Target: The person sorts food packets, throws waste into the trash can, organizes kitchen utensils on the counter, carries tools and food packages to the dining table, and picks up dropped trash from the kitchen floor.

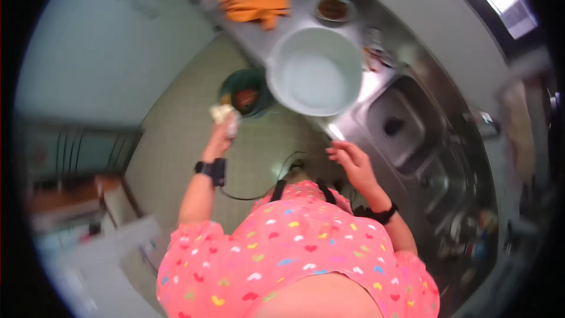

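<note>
My left hand [222, 134] is closed on a crumpled whitish thing [223, 113], blurred by motion, beside the near left rim of a green bin [266, 97] on the floor. Reddish and yellow scraps show inside the bin. My right hand [352, 164] holds nothing, its fingers partly bent and apart, over the front edge of the steel counter. A large white basin [315, 73] stands on the counter beyond it.
A steel sink [394, 121] lies right of the basin. Behind the basin are a bowl with brown contents [332, 9] and an orange cloth [259, 8]. Blurred items crowd the counter at the lower right. A white surface [112, 259] stands at the lower left.
</note>
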